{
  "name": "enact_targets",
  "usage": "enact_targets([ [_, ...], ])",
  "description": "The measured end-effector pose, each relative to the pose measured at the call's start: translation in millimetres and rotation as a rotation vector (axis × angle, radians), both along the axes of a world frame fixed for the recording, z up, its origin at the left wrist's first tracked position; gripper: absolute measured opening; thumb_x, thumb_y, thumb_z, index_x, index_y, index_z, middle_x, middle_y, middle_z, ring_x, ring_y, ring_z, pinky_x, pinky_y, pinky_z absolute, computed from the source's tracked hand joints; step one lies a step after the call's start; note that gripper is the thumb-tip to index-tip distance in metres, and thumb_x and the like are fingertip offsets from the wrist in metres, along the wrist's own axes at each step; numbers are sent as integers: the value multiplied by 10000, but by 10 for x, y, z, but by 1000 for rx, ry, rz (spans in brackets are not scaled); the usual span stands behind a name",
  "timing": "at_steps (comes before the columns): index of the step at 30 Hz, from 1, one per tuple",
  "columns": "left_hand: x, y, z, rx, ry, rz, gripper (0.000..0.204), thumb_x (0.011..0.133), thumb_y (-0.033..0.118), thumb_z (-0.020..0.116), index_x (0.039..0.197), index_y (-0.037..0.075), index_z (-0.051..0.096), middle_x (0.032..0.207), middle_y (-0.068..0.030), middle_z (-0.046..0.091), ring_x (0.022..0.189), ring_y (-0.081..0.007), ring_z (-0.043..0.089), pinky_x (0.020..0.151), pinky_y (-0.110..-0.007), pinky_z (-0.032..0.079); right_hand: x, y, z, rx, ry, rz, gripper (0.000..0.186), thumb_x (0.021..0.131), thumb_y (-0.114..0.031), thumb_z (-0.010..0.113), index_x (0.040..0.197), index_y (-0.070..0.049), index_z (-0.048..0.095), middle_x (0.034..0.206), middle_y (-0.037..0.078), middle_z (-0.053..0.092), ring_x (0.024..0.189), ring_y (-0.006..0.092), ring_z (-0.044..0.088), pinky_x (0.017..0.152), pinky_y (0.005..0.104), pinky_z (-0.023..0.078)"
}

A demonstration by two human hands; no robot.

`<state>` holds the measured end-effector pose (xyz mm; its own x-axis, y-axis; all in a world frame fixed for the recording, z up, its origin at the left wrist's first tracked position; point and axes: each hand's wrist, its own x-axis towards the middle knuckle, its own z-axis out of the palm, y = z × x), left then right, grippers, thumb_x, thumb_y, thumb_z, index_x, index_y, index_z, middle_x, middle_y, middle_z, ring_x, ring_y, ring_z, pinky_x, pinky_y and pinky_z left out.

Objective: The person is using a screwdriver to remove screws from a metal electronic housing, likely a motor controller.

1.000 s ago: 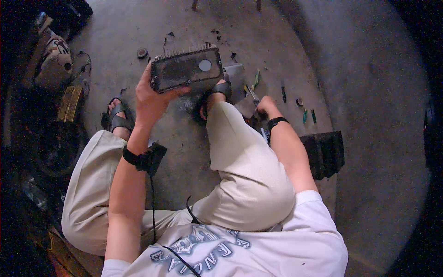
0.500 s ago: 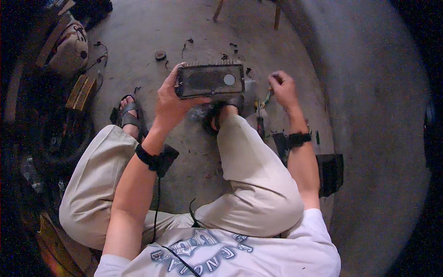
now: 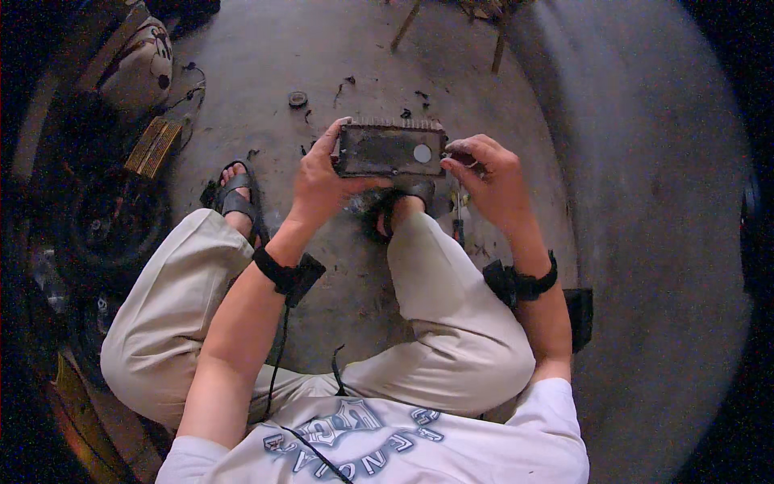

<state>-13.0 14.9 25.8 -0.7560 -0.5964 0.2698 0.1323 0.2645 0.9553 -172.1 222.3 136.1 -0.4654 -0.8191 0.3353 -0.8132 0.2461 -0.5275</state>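
A dark rectangular finned metal box point(image 3: 375, 150) with a pale round spot on its face is held up over my right foot. My left hand point(image 3: 324, 171) grips its left end, thumb along the lower edge and fingers at the upper corner. At the box's right end is my right hand point(image 3: 486, 173), its thumb and fingers pinched close to the edge. Whatever lies in that pinch is too small to make out. Below the right hand, a screwdriver point(image 3: 458, 230) rests on the floor.
A roll of tape point(image 3: 297, 99) and several short wire scraps point(image 3: 406, 113) lie on the concrete beyond the box. To the left are a dark wheel point(image 3: 105, 222), a yellowish ribbed block point(image 3: 153, 148) and a pale printed bag point(image 3: 141, 68). Wooden legs point(image 3: 498, 50) stand at the far right.
My right hand has moved up from beside the screwdriver, leftward to the box's right end. The box and my left hand appear slightly farther right in the picture, as the whole view has shifted.
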Motion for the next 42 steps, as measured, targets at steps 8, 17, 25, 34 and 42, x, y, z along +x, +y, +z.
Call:
enact_targets([
  [8, -13, -1, -44, -16, 18, 14, 1063, 576, 321, 1035, 1452, -10, 531, 1210, -157, 734, 1109, -249, 722, 976, -381, 568, 21, -48, -13, 36, 47, 2, 179, 903, -111, 771, 1042, -3, 735, 986, 175, 725, 907, 374, 718, 806, 418, 572],
  [17, -12, 32, -87, -62, 41, 37, 1066, 583, 325, 1031, 1463, -1, 526, 1229, -157, 725, 1121, -259, 719, 969, -375, 573, 86, -76, 113, 147, 173, 63, 155, 895, -38, 709, 1045, -6, 685, 1016, 205, 680, 948, 430, 681, 826, 466, 568],
  [25, 43, 4, -102, -49, 8, 43, 1062, 580, 326, 1031, 1460, 5, 532, 1254, -163, 718, 1154, -263, 705, 1007, -384, 556, 63, -119, 42, 202, 231, 113, 185, 900, -19, 665, 1083, -2, 646, 1039, 214, 658, 963, 442, 678, 841, 478, 578],
  [34, 29, 45, -44, -13, 62, 20, 1051, 585, 316, 1032, 1453, -3, 534, 1248, -160, 719, 1166, -257, 695, 1025, -381, 543, 95, -93, 86, 229, 384, 98, 157, 943, 14, 670, 1090, 12, 614, 1041, 210, 653, 922, 448, 665, 789, 460, 548],
  [42, -23, 46, -97, 1, 87, 6, 1054, 587, 329, 1033, 1453, -8, 533, 1231, -153, 722, 1145, -251, 699, 1012, -380, 550, 142, -83, 106, 169, 191, -18, 153, 994, -130, 648, 1031, 17, 626, 988, 274, 674, 937, 474, 662, 828, 510, 542],
])
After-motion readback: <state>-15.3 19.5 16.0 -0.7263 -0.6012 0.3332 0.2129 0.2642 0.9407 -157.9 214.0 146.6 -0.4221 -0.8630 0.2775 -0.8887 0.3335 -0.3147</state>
